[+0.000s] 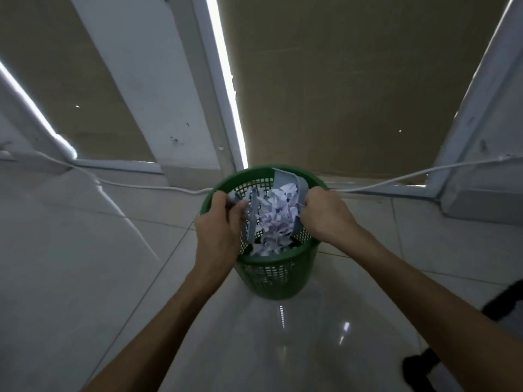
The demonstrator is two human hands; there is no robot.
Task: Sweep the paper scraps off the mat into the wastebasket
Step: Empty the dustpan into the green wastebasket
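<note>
A green mesh wastebasket (274,274) stands on the tiled floor in the middle of the head view. My right hand (325,215) grips a grey dustpan (285,176) tilted over the basket's mouth. White paper scraps (278,213) slide from the pan into the basket. My left hand (218,224) holds a small grey brush (252,219) with its bristles down inside the basket, next to the scraps. The mat is out of view.
A white cable (135,185) runs along the floor behind the basket on both sides. White frame posts (169,114) and brown panels rise behind it. Black objects (418,369) sit at the lower right edge. Glossy floor tiles (85,250) surround the basket.
</note>
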